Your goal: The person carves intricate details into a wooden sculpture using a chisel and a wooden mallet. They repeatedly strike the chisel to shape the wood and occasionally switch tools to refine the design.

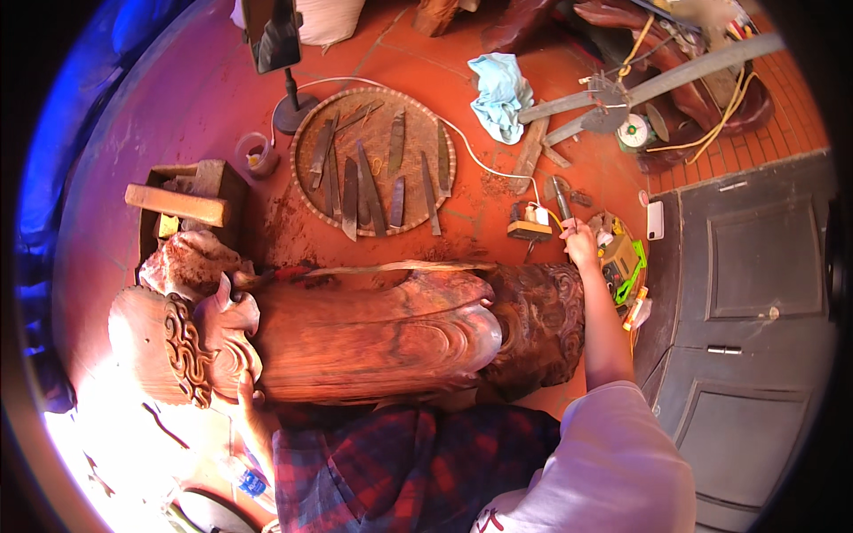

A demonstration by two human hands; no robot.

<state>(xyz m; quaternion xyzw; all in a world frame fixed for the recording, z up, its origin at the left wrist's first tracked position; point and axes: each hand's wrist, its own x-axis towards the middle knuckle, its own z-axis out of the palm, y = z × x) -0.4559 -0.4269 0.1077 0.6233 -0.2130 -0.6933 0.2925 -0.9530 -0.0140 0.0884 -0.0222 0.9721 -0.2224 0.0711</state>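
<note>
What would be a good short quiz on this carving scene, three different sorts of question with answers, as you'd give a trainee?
1. Multiple choice: what lies in the round woven tray? A, a phone; B, long narrow strips; C, a plastic cup.

2. True or false: the light-blue cloth lies outside the tray.

3. Which of the person's hands is nearer the cylindrical tool, beyond the right-hand end of the carved wooden piece?

Key: 1, B. 2, true. 3, the right hand.
</note>
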